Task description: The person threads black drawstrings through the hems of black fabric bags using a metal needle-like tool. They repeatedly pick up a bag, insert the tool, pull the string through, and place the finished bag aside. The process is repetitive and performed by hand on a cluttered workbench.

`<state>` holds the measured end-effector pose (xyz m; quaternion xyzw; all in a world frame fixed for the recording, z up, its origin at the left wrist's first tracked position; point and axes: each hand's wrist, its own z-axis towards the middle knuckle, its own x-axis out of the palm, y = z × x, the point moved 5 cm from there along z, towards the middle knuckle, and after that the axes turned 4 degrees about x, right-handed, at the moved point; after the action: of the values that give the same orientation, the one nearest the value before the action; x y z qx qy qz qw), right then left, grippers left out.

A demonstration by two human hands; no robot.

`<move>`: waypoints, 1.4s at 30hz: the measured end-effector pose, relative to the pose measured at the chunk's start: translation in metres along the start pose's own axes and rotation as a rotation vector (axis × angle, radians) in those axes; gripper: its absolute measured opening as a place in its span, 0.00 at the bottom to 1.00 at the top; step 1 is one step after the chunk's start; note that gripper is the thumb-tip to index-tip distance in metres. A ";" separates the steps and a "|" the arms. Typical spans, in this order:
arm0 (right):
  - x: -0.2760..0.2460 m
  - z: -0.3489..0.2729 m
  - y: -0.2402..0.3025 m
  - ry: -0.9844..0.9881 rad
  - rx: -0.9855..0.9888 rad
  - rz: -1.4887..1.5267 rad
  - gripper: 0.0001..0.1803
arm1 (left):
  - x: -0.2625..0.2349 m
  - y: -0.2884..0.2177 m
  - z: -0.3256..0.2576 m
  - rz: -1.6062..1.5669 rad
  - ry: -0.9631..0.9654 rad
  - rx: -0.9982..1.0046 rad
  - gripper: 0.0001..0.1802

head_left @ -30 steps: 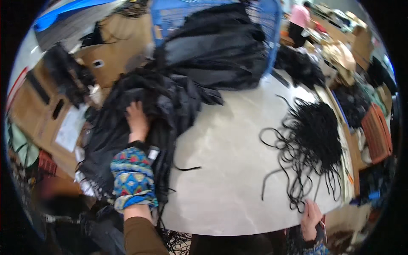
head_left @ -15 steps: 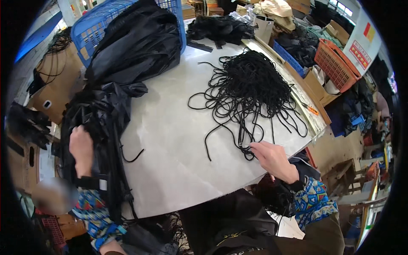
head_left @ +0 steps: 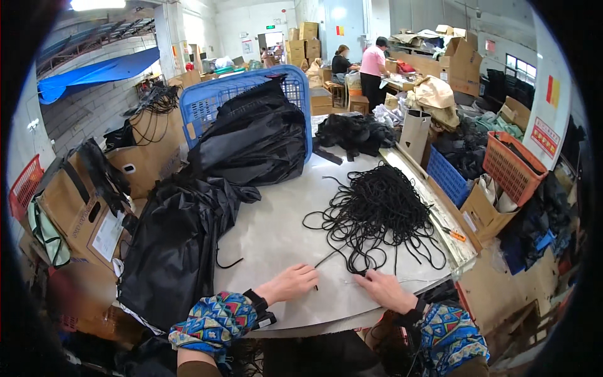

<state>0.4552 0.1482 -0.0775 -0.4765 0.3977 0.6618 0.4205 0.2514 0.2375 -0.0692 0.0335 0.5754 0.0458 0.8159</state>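
we are pinching a black cord (head_left: pixel 326 259) with our left hand (head_left: pixel 290 283), right hand (head_left: pixel 384 289) gripping strands below the cord pile (head_left: pixel 375 210).

a big tangled heap of black cords (head_left: pixel 377 210) lay on the pale round table, right of centre, loops and loose ends straggling out toward the near edge. one thin black cord (head_left: pixel 326 259) ran straight out of the heap to the fingertips of the left hand (head_left: pixel 290 283), taut and slightly slanted. the right hand (head_left: pixel 386 290) rested on the heap's near strands, fingers curled over them.
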 end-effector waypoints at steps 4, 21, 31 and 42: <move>-0.013 -0.005 -0.047 -0.114 0.100 0.023 0.19 | -0.046 -0.001 -0.035 -1.122 -0.494 -0.846 0.07; -0.068 -0.011 0.055 0.073 0.308 1.005 0.11 | -0.097 -0.103 -0.081 -1.906 -1.114 -1.269 0.04; -0.032 0.043 0.017 -0.111 -0.085 -0.061 0.13 | -0.093 -0.116 -0.152 -1.698 -1.320 -1.360 0.05; -0.045 0.088 -0.181 -0.010 0.318 -0.352 0.12 | -0.274 -0.332 -0.465 0.405 -1.661 -2.083 0.17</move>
<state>0.6073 0.2814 -0.0372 -0.4629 0.4055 0.5097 0.6013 -0.2661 -0.1226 -0.0040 -0.4958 -0.4024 0.5433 0.5451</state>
